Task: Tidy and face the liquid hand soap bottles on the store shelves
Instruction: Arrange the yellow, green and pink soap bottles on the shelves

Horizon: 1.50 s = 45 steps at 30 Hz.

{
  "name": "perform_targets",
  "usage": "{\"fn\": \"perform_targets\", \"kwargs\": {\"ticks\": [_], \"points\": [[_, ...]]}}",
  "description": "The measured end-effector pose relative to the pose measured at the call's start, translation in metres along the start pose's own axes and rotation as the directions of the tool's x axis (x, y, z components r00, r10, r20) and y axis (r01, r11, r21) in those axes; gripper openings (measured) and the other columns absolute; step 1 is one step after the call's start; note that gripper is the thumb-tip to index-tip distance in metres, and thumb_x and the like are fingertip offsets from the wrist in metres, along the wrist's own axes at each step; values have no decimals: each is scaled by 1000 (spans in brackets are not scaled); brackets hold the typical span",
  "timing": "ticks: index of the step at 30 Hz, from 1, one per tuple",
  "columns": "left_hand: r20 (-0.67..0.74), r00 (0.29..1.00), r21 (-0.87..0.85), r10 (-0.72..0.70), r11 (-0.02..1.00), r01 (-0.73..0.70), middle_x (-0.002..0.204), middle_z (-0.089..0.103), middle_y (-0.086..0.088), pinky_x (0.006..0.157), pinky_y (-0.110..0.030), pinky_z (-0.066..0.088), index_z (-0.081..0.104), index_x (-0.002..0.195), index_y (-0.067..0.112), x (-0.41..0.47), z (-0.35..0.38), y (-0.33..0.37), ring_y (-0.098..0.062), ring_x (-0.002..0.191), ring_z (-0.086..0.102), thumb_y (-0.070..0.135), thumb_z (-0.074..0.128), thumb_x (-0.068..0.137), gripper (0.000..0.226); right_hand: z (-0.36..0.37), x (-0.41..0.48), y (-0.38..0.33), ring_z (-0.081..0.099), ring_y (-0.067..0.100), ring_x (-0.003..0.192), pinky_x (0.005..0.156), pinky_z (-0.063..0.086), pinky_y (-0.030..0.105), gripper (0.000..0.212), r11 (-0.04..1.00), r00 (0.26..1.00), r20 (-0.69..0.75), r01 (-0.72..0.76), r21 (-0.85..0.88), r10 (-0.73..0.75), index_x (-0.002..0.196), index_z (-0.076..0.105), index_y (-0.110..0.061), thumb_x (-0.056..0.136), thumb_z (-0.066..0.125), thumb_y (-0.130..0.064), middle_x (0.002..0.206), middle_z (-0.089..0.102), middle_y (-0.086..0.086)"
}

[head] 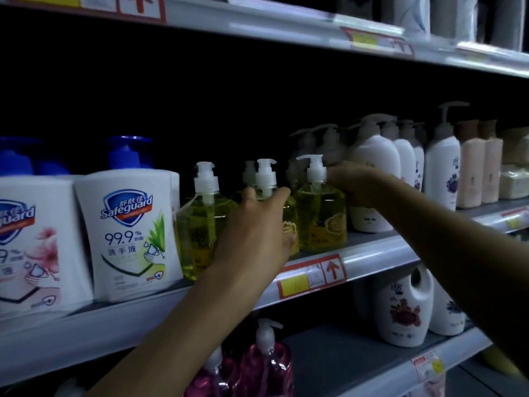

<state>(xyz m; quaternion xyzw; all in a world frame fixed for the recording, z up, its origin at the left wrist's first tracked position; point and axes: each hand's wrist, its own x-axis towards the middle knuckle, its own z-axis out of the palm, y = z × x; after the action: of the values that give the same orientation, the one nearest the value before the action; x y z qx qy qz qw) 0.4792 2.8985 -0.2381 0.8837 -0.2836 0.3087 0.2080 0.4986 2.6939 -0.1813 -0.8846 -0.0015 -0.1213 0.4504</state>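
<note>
Middle shelf (380, 250): runs across the whole view, rising to the right; upper shelf (257, 21) above it, lower shelf (343, 359) below. Back of the bay is dark.

Far left on middle shelf: two large white Safeguard bottles (128, 233) with blue pumps, labels facing out, touching side by side.

Right end of middle shelf: row of white pump bottles (372, 167), then pale pink bottles (472, 167) further right. Their labels are too blurred to read.

Lower shelf: white jugs (400, 308) with flower prints at right, clear pink bottles (266, 365) with white pumps at centre.

Task items: three clear yellow soap bottles at the front edge of the middle shelf, between the Safeguard bottles and the white pump bottles, all upright. More pumps show behind them in the dark.
- left yellow bottle (200, 224): just beside the Safeguard bottle, no hand on it
- middle yellow bottle (289, 222): largely hidden by the left hand
- right yellow bottle (320, 216): label facing out, spout pointing left

Left hand (254, 227): reaches up from below, thumb and fingers wrapped round the shoulder of the middle yellow bottle, gripping it.

Right hand (355, 181): comes in from the right, fingers curled round the shoulder of the right yellow bottle just below its pump; fingertips hidden behind the neck.

Price tag (312, 275): red-bordered, yellow patch and red arrow, on the shelf rim below the yellow bottles
</note>
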Motion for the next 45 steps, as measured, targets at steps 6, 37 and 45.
{"fn": "perform_targets", "kwargs": {"ticks": [6, 37, 45], "points": [[16, 1000, -26, -25, 999, 25, 145, 31, -13, 86, -40, 51, 27, 146, 34, -1, -2, 3, -32, 104, 58, 33, 68, 86, 73, 38, -61, 37, 60, 23, 107, 83, 57, 40, 65, 940, 949, -206, 279, 198, -238, 136, 39, -40, 86, 61, -4, 128, 53, 2], [1, 992, 147, -124, 981, 123, 129, 41, -10, 76, -32, 41, 30, 141, 36, -28, -52, -42, -30, 107, 54, 44, 62, 88, 63, 130, -69, 7, 36, 41, 120, 94, 37, 46, 67, 739, 745, -377, 226, -635, -551, 143, 29, -48, 84, 61, -49, 153, 32, 6], [-222, 975, 113, -28, 992, 54, 133, 35, -1, 64, -30, 45, 25, 140, 43, -75, -98, -52, -24, 86, 58, 33, 52, 94, 53, 144, -85, -34, 44, 38, 121, 82, 44, 40, 61, 802, 642, -502, 340, -490, -579, 137, 46, -32, 82, 72, -26, 136, 40, 16]]}}
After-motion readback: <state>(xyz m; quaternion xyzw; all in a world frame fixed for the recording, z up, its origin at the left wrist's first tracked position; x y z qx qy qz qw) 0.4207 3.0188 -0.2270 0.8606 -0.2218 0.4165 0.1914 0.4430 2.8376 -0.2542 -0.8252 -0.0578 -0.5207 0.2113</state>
